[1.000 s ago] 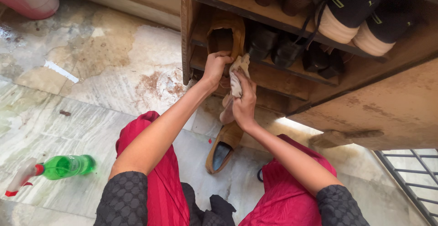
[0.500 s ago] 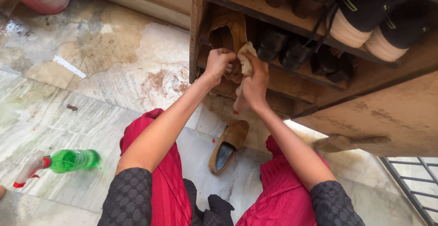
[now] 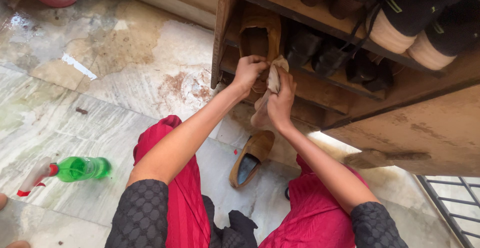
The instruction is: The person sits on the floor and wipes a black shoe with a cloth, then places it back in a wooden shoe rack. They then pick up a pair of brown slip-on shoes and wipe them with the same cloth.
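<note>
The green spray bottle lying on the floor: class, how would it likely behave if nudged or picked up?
Lying on its side on the smooth marble floor, the green spray bottle would probably roll if pushed. It looks like thin plastic, so likely light. The trigger head may stop a full roll.

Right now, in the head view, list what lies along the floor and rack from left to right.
Green spray bottle → tan shoe on the floor → black shoes on the shelf → dark sneakers with cream soles. Both hands, the cloth and the tan shoe held at the shelf overlap, so they are left out.
</note>
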